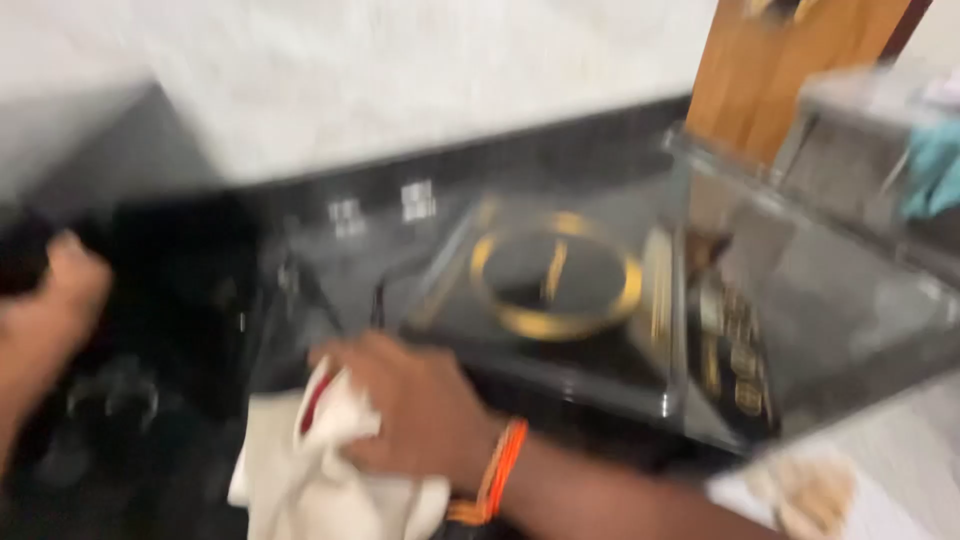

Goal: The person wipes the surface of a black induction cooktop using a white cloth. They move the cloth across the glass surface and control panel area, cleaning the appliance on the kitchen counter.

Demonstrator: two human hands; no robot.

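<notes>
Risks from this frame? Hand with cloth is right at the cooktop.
1. The white cloth bunched in the right hand sits at the near edge of the black induction cooktop; if the glass is hot, it could scorch.
2. The cloth might brush the control panel and trigger a key.
3. The left hand is on a dark object too blurred to identify, so its grip cannot be judged.

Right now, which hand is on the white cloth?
The right hand, the one with the orange band at its wrist, grips the white cloth beside the black induction cooktop. The left hand is off at the frame's left edge, away from the cloth.
</notes>
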